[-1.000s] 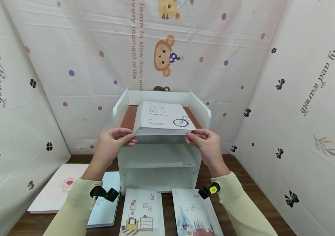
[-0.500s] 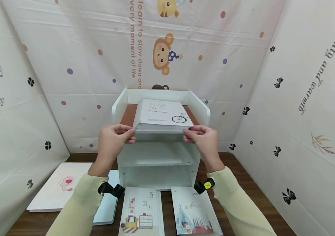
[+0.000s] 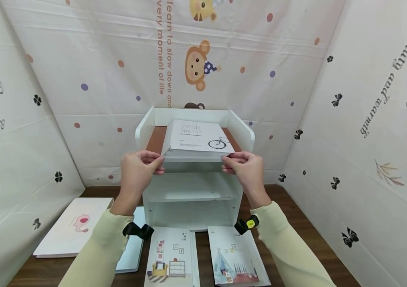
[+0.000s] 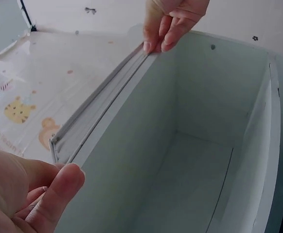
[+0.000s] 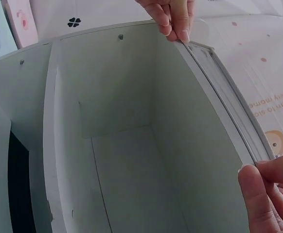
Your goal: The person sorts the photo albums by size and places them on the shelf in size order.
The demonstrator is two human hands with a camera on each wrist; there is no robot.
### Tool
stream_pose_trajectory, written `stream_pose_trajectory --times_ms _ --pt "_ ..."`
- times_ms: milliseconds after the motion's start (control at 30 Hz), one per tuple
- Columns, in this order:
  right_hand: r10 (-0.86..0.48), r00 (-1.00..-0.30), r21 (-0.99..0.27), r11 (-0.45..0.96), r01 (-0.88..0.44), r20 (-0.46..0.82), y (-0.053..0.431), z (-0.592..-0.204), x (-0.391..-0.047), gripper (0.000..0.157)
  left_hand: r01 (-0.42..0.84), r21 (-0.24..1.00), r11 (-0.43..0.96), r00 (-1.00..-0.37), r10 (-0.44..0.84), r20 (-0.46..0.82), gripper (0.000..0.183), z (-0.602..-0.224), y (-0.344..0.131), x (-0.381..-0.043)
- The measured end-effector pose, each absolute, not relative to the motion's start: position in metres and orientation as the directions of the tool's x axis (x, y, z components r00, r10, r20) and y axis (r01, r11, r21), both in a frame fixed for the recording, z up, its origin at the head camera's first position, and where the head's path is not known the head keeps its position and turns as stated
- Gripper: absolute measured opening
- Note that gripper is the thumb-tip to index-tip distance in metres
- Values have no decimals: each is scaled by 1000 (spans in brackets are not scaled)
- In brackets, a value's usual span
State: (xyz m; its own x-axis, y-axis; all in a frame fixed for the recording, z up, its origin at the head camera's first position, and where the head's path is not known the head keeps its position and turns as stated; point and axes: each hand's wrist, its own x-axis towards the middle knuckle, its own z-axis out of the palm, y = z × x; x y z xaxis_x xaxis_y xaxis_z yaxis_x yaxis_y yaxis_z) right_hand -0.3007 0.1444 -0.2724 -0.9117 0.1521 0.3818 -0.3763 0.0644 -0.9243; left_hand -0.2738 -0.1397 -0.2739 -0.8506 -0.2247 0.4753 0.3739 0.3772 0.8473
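Both our wrists have drawn slightly inward since a second ago, and the thick white book (image 3: pixel 203 137) has slid a touch farther back. It lies cover up on the brown top (image 3: pixel 155 139) of a white shelf unit (image 3: pixel 194 215), its front edge toward us. We pinch its front corners: our left hand (image 3: pixel 137 169) holds the left one, our right hand (image 3: pixel 248 170) the right one, thumb and fingertips closed on the edge in each. On the wooden table (image 3: pixel 202 255), we see an elephant-cover book (image 3: pixel 67 229) and a light blue book (image 3: pixel 132 253) to the left of the unit, and an armchair-cover book (image 3: pixel 169 255) and a tent-cover book (image 3: pixel 235 255) side by side in front.
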Motion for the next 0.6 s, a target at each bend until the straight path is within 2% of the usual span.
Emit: stream_pose_trajectory --times_ms 233,400,600 --pt "144 -905 -916 73 -394 401 144 -274 -303 36 388 810 440 -824 -229 519 20 -274 -139 -275" --pt "139 -906 -916 27 -400 400 145 -278 -304 38 424 827 369 -828 -213 519 27 -280 -142 -276" --pt "119 -907 -903 -109 -417 404 146 -289 -303 40 467 838 283 -840 -153 520 37 -292 -150 -276"
